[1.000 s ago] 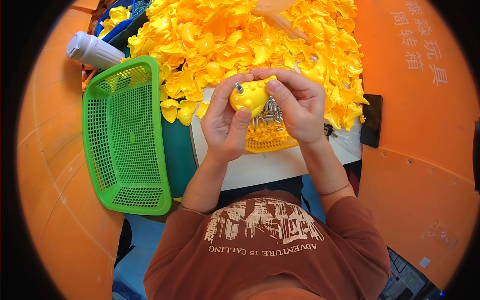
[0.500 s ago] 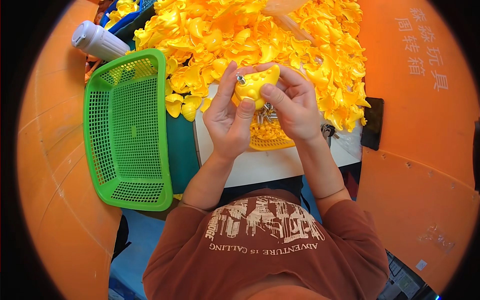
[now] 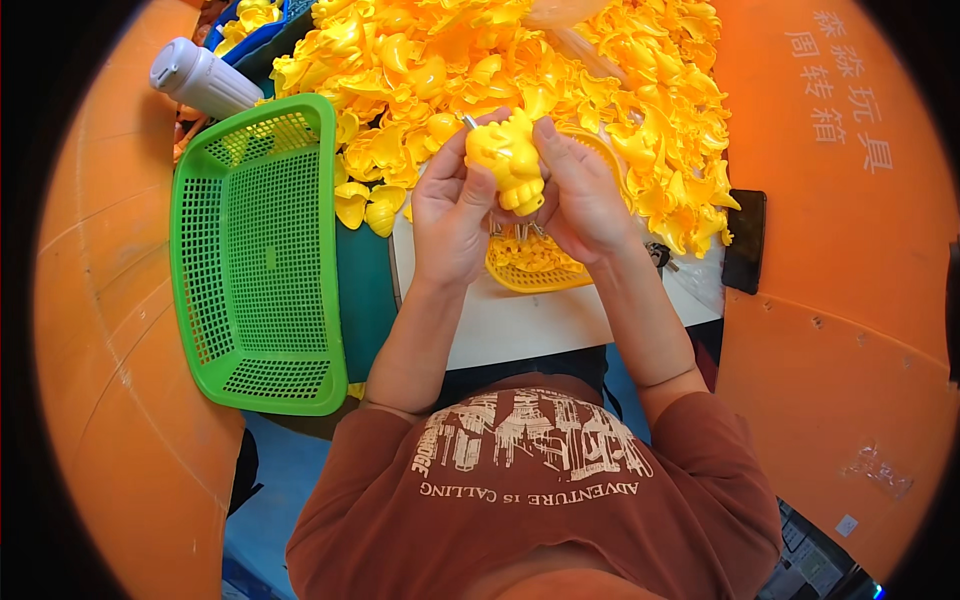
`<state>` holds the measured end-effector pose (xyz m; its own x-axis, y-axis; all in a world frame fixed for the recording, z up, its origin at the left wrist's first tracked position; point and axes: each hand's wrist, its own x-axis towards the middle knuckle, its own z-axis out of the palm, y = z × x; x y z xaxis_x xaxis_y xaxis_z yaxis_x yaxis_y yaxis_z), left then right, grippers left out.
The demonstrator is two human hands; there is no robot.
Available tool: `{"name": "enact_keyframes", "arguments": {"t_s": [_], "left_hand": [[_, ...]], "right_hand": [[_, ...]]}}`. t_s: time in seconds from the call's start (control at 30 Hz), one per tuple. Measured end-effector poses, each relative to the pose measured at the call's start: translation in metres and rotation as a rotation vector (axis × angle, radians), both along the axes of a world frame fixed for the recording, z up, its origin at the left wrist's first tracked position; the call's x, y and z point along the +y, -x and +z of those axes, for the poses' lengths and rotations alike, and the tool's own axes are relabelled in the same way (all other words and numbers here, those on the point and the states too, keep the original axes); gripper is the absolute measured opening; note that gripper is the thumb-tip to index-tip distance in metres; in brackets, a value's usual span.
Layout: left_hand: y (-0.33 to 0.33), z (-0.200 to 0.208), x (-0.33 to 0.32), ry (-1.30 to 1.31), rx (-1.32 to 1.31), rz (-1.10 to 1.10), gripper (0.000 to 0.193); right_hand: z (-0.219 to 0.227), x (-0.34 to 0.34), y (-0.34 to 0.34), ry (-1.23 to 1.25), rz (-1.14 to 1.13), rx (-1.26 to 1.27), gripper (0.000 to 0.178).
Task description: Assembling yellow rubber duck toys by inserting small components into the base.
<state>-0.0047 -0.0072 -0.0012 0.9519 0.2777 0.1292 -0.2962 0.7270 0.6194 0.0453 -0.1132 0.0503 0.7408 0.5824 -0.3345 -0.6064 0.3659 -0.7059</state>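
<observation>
Between my two hands is a glossy yellow plastic toy piece [image 3: 505,160], its bumpy, moulded side turned up. My left hand [image 3: 450,215] grips it from the left, thumb along its side and fingers behind it. A short silver metal pin [image 3: 469,121] sticks out at its upper left. My right hand [image 3: 590,200] closes on the right side, thumb tip near the top edge; its other fingers are mostly hidden behind the piece. Just below lies a small yellow basket [image 3: 540,285] holding little yellow parts and several metal pins [image 3: 520,231].
A big heap of yellow plastic shells [image 3: 450,80] covers the back of the white table [image 3: 500,335]. To the left stands a green mesh basket [image 3: 335,250], with a pale tumbler [image 3: 205,80] behind it. A dark phone [image 3: 745,240] lies at right, near orange panels [image 3: 830,250].
The yellow piece has been turned, so a different moulded side faces up and the pin points to the upper left. My right thumb has shifted up from its front to the upper right edge.
</observation>
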Motion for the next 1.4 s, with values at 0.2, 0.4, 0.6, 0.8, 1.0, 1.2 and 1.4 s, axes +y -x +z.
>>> {"name": "enact_keyframes", "arguments": {"t_s": [0.2, 0.4, 0.6, 0.8, 1.0, 1.2, 1.4], "left_hand": [[0.004, 0.001, -0.002, -0.051, 0.038, 0.044, 0.047], [0.013, -0.009, 0.008, -0.184, 0.056, 0.325, 0.043], [0.02, 0.016, 0.066, 0.197, 0.048, 0.861, 0.046], [0.006, 0.007, 0.019, 0.157, 0.149, 0.524, 0.045], [-0.022, 0.006, 0.017, -0.157, 0.259, 0.375, 0.021], [-0.035, -0.007, 0.025, -0.207, 0.271, 0.465, 0.014], [-0.029, -0.029, 0.022, -0.271, 0.307, 0.506, 0.014]], "right_hand": [[-0.013, 0.001, 0.013, 0.085, 0.059, -0.277, 0.034], [-0.012, -0.005, 0.001, 0.255, 0.181, -0.443, 0.037], [-0.042, -0.031, -0.085, 1.029, -0.155, -1.311, 0.035], [-0.039, -0.011, -0.113, 1.409, 0.174, -1.481, 0.032], [-0.036, 0.001, -0.121, 1.481, 0.377, -1.475, 0.031], [-0.046, 0.001, -0.119, 1.364, 0.151, -1.607, 0.027], [-0.043, 0.025, -0.116, 1.31, 0.133, -1.819, 0.024]]}}
